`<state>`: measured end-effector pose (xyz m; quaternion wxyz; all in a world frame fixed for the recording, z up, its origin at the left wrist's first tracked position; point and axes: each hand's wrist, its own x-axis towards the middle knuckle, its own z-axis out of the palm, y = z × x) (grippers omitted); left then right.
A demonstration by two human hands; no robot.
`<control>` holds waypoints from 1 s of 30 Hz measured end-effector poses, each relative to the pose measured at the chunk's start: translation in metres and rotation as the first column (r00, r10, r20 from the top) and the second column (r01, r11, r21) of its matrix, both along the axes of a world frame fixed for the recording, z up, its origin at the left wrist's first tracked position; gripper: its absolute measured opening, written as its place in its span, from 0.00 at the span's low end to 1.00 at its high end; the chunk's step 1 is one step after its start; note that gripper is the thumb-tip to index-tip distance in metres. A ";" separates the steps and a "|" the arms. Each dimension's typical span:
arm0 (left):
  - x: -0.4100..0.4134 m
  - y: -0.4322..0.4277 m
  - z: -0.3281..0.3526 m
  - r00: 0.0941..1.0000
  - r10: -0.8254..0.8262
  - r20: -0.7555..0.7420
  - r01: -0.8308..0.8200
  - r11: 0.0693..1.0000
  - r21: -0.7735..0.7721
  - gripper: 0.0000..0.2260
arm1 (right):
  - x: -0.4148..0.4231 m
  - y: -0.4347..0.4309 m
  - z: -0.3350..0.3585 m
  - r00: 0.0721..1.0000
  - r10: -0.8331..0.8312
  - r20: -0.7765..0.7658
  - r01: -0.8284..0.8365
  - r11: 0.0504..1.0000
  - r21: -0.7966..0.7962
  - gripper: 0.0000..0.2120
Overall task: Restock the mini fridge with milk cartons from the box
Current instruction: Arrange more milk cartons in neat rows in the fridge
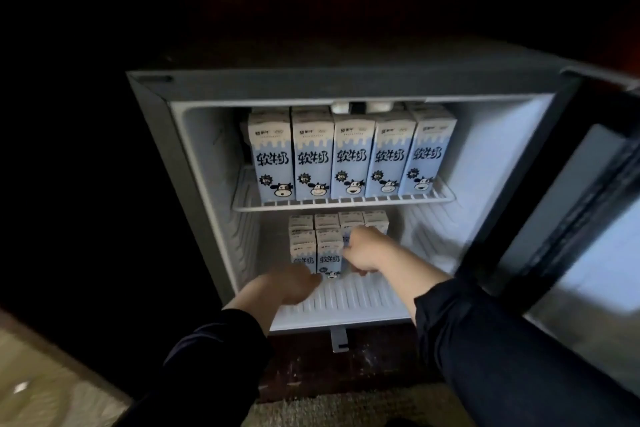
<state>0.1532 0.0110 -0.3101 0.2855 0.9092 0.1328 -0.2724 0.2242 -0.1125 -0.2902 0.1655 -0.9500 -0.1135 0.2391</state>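
Note:
The mini fridge (152, 135) stands open. A row of blue and white milk cartons (353, 156) with a cow print fills its wire upper shelf (346, 203). Several more cartons (329, 255) stand in a block on the fridge floor. My right hand (367, 250) is at the right of that block, fingers curled round a carton that it mostly hides. My left hand (280, 288) lies low on the fridge floor, its loosely bent fingertips touching the base of the front left carton. The box is out of view.
The fridge door (588, 218) hangs open at the right, close to my right sleeve. The ribbed fridge floor (360, 298) shows bare in front of and to the right of the lower cartons. Dark surroundings hide the room; pale flooring (41, 385) shows at bottom left.

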 end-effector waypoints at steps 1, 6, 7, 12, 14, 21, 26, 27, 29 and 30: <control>-0.006 -0.005 0.015 0.999 -0.042 0.019 0.041 0.999 0.033 0.21 | -0.006 -0.003 0.012 1.000 0.027 0.014 -0.027 0.999 -0.021 0.17; -0.036 -0.032 0.083 0.966 -0.243 0.093 0.225 0.960 0.169 0.20 | -0.045 -0.036 0.078 0.995 0.100 0.005 -0.099 0.990 -0.102 0.16; -0.042 -0.037 0.095 0.959 -0.267 0.095 0.247 0.952 0.180 0.20 | -0.053 -0.044 0.092 0.994 0.110 0.027 -0.106 0.986 -0.128 0.15; -0.076 -0.079 0.157 0.909 -0.390 0.146 0.359 0.912 0.198 0.21 | -0.100 -0.095 0.147 0.980 0.159 0.124 -0.138 0.977 -0.160 0.08; -0.094 -0.102 0.181 0.872 -0.462 0.160 0.419 0.875 0.243 0.23 | -0.123 -0.122 0.169 0.968 0.169 0.184 -0.147 0.981 -0.125 0.10; -0.149 -0.185 0.218 0.727 -0.668 0.160 0.591 0.727 0.350 0.20 | -0.191 -0.217 0.195 0.960 0.171 0.222 -0.144 0.980 -0.134 0.10; -0.178 -0.250 0.186 0.643 -0.755 0.131 0.697 0.647 0.310 0.20 | -0.243 -0.287 0.176 0.968 0.107 0.227 -0.069 0.983 -0.170 0.08; -0.184 -0.263 0.177 0.630 -0.766 0.126 0.711 0.635 0.302 0.20 | -0.253 -0.301 0.168 0.971 0.081 0.227 -0.041 0.984 -0.174 0.09; -0.197 -0.290 0.159 0.610 -0.783 0.119 0.737 0.616 0.278 0.20 | -0.272 -0.329 0.147 0.976 0.023 0.217 0.013 0.986 -0.163 0.10; -0.204 -0.301 0.149 0.601 -0.791 0.114 0.750 0.607 0.263 0.19 | -0.282 -0.342 0.135 0.978 -0.003 0.209 0.036 0.987 -0.157 0.10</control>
